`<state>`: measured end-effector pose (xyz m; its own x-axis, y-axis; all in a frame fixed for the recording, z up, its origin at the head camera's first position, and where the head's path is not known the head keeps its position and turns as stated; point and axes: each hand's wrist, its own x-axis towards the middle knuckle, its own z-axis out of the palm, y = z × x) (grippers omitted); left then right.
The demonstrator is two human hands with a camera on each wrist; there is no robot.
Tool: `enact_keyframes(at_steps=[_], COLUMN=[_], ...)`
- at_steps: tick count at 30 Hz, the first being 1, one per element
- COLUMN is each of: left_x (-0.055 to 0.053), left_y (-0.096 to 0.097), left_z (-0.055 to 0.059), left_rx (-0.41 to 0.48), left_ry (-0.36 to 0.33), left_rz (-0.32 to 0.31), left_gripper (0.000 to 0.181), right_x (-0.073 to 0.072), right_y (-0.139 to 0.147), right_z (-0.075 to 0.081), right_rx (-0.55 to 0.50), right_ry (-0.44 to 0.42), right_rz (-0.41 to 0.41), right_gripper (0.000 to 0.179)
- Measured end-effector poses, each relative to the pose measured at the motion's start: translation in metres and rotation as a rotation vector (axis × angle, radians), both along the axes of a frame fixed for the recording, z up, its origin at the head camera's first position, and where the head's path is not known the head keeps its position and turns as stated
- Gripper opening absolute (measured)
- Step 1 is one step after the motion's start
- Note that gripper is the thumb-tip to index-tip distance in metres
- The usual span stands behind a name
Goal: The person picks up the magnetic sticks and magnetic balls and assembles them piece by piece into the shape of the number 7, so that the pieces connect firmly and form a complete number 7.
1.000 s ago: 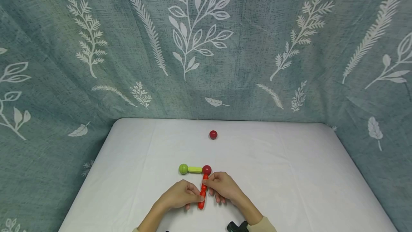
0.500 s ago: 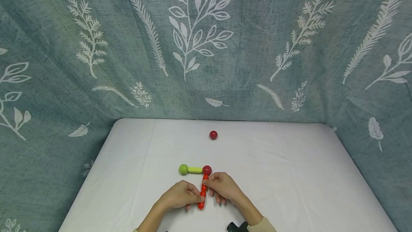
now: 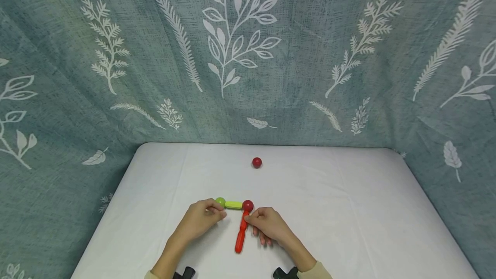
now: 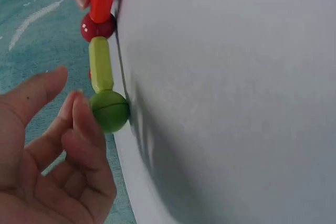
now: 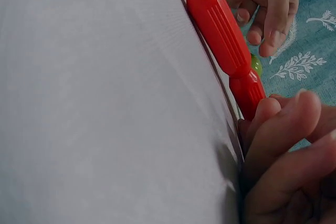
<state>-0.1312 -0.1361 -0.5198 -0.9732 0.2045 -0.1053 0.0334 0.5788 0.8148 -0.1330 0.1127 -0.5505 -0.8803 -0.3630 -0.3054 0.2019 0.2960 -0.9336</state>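
My right hand pinches a red toy rod between thumb and finger, just below the dark red ball. A second red rod, fluted along its sides, continues from it toward me. Leftward from that ball runs a yellow-green rod, ending at a green ball. My left hand is at the green ball, which it partly covers in the head view. In the left wrist view its fingertips are right beside the ball, with the thumb held apart.
Another dark red ball lies alone toward the back of the white table. A teal leaf-patterned curtain hangs behind and around it. Black wrist devices show near both sleeves.
My left hand has let go of the near red rod and moved up and left to the green ball. The near rod's end has swung slightly left. My right hand stays in place.
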Motion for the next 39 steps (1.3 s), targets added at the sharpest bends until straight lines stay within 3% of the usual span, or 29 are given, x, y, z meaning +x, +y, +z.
enact_keyframes(at_steps=[3,6,17,29,39], left_x=[-0.006,-0.01,-0.019,-0.019,-0.02], left_y=[-0.002,-0.003,-0.004,-0.003,-0.002], left_z=[-0.003,-0.006,-0.012,-0.012,-0.01], left_rx=[-0.082,-0.111,-0.129,-0.127,-0.127], left_ry=[0.097,0.134,0.11,0.12,0.1], left_rz=[0.053,0.071,-0.009,-0.023,-0.022], left_gripper=[0.022,0.035,0.034,0.032,0.032], right_x=[0.001,0.001,0.002,0.001,0.001], right_y=[0.0,-0.002,-0.01,-0.014,-0.017], right_z=[-0.001,-0.001,-0.004,-0.003,-0.001], right_rx=[0.021,0.046,0.141,0.061,0.067], right_ry=[0.009,0.04,0.16,0.057,0.05], right_rz=[-0.004,-0.013,-0.037,-0.081,-0.103], right_gripper=[0.035,0.037,0.035,0.035,0.036])
